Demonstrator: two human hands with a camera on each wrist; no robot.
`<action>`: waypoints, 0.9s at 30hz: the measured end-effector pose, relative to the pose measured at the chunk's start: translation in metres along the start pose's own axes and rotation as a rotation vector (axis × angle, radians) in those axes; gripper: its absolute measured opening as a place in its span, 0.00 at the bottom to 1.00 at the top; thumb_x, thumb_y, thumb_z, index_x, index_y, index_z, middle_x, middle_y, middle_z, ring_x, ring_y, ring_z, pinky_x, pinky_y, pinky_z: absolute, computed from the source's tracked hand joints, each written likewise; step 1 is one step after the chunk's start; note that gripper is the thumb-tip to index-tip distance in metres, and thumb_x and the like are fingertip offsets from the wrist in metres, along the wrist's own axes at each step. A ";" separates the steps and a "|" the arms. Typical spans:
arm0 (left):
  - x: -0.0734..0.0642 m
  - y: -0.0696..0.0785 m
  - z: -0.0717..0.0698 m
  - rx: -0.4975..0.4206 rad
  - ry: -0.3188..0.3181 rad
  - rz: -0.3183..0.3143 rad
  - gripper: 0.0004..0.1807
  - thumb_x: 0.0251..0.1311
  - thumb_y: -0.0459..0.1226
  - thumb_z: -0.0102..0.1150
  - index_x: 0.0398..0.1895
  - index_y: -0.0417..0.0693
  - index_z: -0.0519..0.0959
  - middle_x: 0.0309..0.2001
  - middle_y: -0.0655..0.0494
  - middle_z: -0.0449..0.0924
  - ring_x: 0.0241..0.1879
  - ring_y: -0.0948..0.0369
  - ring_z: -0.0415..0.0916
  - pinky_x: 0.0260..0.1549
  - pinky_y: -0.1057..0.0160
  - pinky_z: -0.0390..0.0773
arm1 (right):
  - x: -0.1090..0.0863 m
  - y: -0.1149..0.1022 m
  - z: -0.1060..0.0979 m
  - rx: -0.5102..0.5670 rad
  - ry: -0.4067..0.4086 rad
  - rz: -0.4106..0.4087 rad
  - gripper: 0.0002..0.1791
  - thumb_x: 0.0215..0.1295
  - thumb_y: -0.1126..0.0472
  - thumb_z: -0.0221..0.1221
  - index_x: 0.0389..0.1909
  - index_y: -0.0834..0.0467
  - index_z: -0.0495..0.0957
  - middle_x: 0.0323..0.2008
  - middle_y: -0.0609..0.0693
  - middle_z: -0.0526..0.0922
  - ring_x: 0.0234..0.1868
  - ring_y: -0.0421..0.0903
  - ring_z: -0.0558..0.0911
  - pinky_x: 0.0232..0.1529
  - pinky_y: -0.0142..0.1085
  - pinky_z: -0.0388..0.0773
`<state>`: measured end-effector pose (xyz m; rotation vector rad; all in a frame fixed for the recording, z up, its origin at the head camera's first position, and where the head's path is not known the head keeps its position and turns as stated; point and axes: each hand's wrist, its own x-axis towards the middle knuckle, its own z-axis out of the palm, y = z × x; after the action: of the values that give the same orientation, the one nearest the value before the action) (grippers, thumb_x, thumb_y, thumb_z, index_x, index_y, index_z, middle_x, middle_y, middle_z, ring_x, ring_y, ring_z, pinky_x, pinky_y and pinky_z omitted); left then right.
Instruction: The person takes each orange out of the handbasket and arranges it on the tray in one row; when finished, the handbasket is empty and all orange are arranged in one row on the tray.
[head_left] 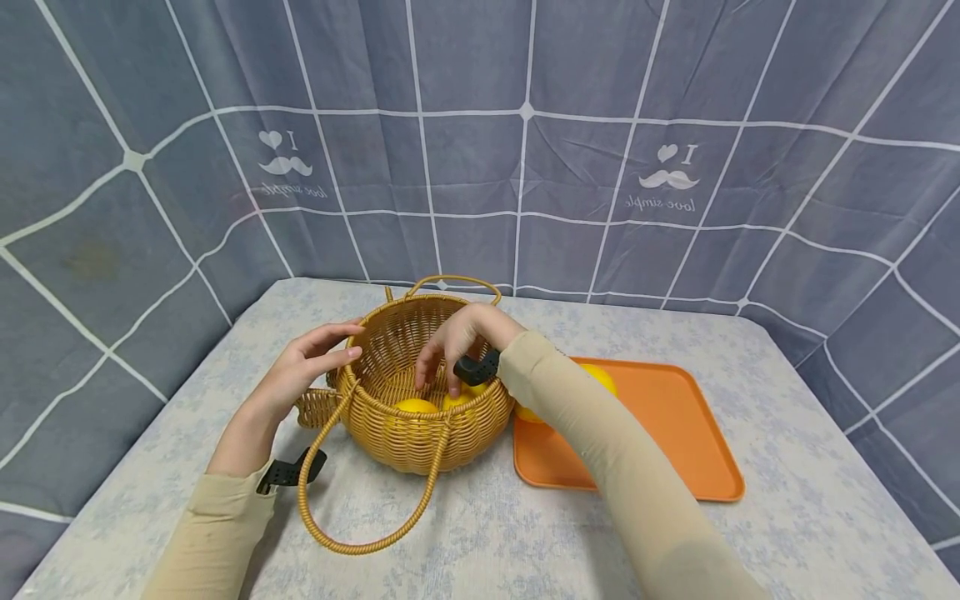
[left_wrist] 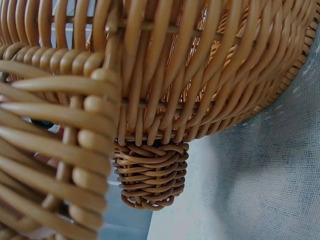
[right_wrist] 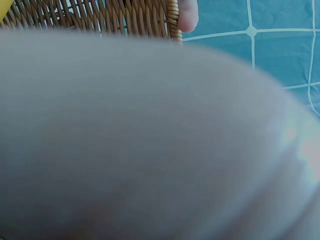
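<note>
A round wicker basket [head_left: 427, 442] stands on the table, with several yellow fruits [head_left: 416, 406] inside near its front wall. My right hand [head_left: 457, 342] reaches down into the basket, fingers apart and pointing downward. One fingertip is at a yellow fruit [head_left: 456, 402]; whether it touches cannot be told. My left hand [head_left: 300, 367] rests with fairly straight fingers at the basket's left rim. The left wrist view shows the basket's woven side [left_wrist: 170, 75] close up. In the right wrist view, a blurred pale surface hides most of the basket [right_wrist: 125, 17].
An orange tray [head_left: 675, 425] lies right of the basket, with yellow fruit [head_left: 600, 379] at its left side, partly behind my right sleeve. One basket handle [head_left: 360, 546] droops toward the front; another handle [head_left: 457, 278] stands at the back. A grey-blue curtain [head_left: 480, 167] hangs behind the table.
</note>
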<state>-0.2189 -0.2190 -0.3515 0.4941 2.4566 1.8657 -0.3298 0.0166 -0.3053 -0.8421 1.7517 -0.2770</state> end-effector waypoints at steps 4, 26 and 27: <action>0.000 0.000 0.000 -0.006 0.002 0.004 0.23 0.64 0.39 0.56 0.60 0.39 0.70 0.69 0.48 0.60 0.69 0.53 0.51 0.63 0.45 0.51 | 0.001 0.000 -0.001 -0.050 0.003 -0.040 0.31 0.52 0.71 0.67 0.60 0.57 0.71 0.60 0.49 0.68 0.64 0.45 0.64 0.51 0.33 0.72; -0.002 0.000 0.001 -0.006 -0.004 0.001 0.23 0.65 0.39 0.55 0.60 0.38 0.69 0.69 0.46 0.58 0.69 0.51 0.50 0.63 0.42 0.50 | 0.007 0.000 0.006 0.089 -0.055 -0.262 0.38 0.59 0.70 0.60 0.70 0.57 0.56 0.63 0.56 0.66 0.61 0.47 0.68 0.54 0.39 0.73; -0.002 0.000 0.001 -0.005 -0.006 0.001 0.23 0.65 0.39 0.55 0.60 0.38 0.69 0.69 0.46 0.58 0.69 0.51 0.50 0.63 0.41 0.50 | 0.008 0.000 0.006 0.086 -0.059 -0.273 0.39 0.59 0.69 0.60 0.71 0.56 0.55 0.64 0.56 0.65 0.62 0.47 0.68 0.54 0.40 0.73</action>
<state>-0.2168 -0.2184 -0.3525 0.4999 2.4486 1.8672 -0.3254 0.0127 -0.3134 -1.0164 1.5583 -0.4996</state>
